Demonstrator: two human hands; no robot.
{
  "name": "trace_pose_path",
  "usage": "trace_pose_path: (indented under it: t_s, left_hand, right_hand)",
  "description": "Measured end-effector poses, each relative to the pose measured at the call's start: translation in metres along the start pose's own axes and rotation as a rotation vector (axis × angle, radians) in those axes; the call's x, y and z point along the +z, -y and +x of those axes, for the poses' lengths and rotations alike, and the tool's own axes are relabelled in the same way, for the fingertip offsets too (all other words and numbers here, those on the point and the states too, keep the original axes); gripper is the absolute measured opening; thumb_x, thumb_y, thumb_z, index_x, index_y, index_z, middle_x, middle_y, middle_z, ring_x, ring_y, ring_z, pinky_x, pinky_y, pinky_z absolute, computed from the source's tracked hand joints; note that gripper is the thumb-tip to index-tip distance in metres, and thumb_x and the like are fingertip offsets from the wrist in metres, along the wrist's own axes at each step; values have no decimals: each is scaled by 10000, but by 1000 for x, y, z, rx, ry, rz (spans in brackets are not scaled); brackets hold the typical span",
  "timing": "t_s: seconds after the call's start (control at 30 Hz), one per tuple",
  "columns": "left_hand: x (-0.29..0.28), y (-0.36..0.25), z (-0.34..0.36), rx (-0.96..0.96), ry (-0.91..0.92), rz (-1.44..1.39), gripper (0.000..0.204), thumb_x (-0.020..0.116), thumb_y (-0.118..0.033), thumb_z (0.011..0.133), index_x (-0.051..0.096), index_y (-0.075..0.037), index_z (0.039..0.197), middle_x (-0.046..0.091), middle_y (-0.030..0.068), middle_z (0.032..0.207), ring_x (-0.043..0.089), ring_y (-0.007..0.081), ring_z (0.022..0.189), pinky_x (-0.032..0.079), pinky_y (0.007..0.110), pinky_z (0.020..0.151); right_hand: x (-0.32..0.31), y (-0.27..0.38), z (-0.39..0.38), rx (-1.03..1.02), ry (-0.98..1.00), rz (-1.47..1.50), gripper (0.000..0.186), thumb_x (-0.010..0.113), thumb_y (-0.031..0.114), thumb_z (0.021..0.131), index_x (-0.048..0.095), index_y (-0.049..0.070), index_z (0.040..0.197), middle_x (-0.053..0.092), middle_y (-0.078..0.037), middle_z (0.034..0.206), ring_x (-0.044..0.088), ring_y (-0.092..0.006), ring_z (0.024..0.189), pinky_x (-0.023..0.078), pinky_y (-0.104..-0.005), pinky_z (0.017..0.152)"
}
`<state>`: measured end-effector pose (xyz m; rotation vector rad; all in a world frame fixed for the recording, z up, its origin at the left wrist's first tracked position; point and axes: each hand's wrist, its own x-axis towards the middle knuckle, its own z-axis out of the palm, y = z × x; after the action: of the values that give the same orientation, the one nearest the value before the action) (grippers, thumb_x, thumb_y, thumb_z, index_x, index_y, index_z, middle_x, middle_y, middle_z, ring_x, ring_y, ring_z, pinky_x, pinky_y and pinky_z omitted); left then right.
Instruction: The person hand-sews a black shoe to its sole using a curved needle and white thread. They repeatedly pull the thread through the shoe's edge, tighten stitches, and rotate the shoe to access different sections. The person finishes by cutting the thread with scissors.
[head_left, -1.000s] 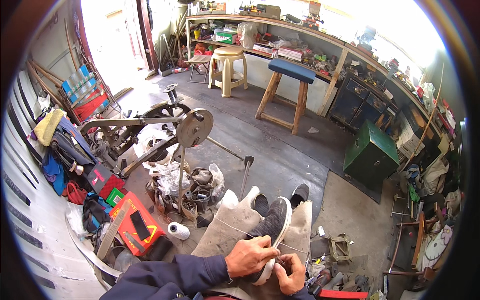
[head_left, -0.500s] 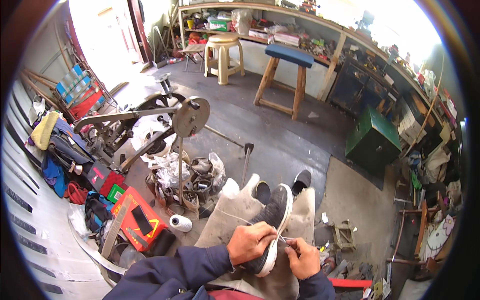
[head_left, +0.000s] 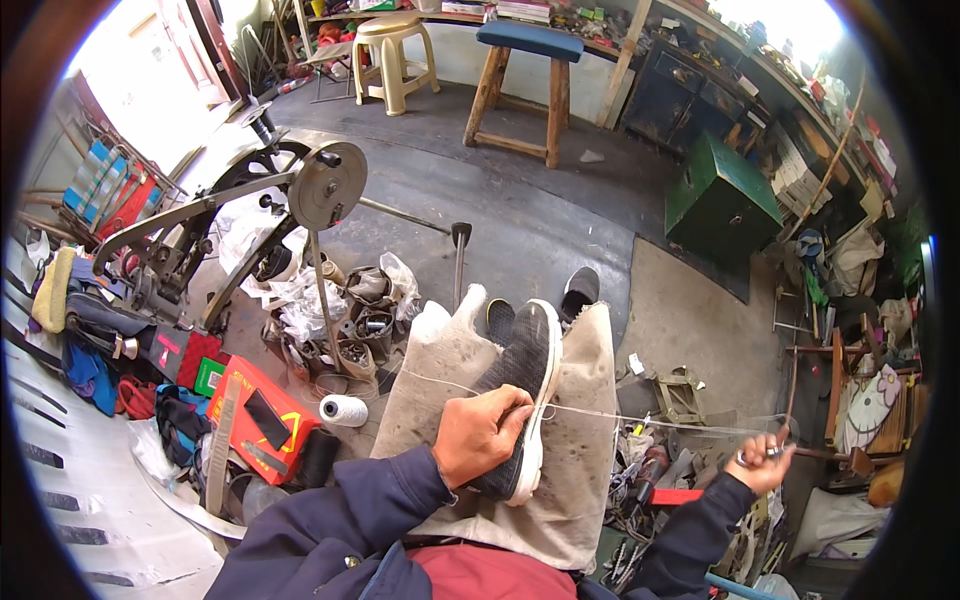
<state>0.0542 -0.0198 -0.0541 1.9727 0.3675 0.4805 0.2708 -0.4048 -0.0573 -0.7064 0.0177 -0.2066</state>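
A black knit shoe with a white sole (head_left: 535,350) lies on its side across my lap, on a stained beige cloth (head_left: 580,440). My left hand (head_left: 482,435) is closed on it, fingers bunched at the edge of the sole. Pale thread (head_left: 640,418) runs taut from the sole out to the right. At its far end my right hand (head_left: 760,463) is closed on the thread, well away from the shoe; a small metallic thing shows at its fingers, too small to name. More thread trails left across the cloth.
A white thread spool (head_left: 344,409) lies left of the cloth, near a red box (head_left: 285,375) with a dark phone (head_left: 267,417) on it. A hand-cranked machine (head_left: 325,187) stands farther left. Tools and scraps clutter the right side. Stools (head_left: 530,42) and a green box (head_left: 720,195) stand ahead.
My right hand has swung from beside the sole far out to the right, drawing the thread out straight. My left hand stays on the shoe. The whole view has shifted.
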Motion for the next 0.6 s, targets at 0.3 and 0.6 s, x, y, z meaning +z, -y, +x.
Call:
trace_pose_path:
  t_s: [0.3,0.6]
  left_hand:
    - [5,4,-1,11,-2,-14,66,698,-121,942,696,-73,987,707,148,822,706,319,704,540,367,618]
    - [1,0,-4,5,-27,-8,66,706,-114,940,703,-74,993,706,142,818,709,295,693,538,347,611]
  right_hand:
    - [71,-91,-119,122,313,-867,250,627,40,966,692,45,1208,740,-63,989,356,2,500,288,-196,436]
    - [125,-123,-154,169,954,-1263,119,691,84,926,681,-30,956,712,-118,1010,579,-149,623,467,-287,586]
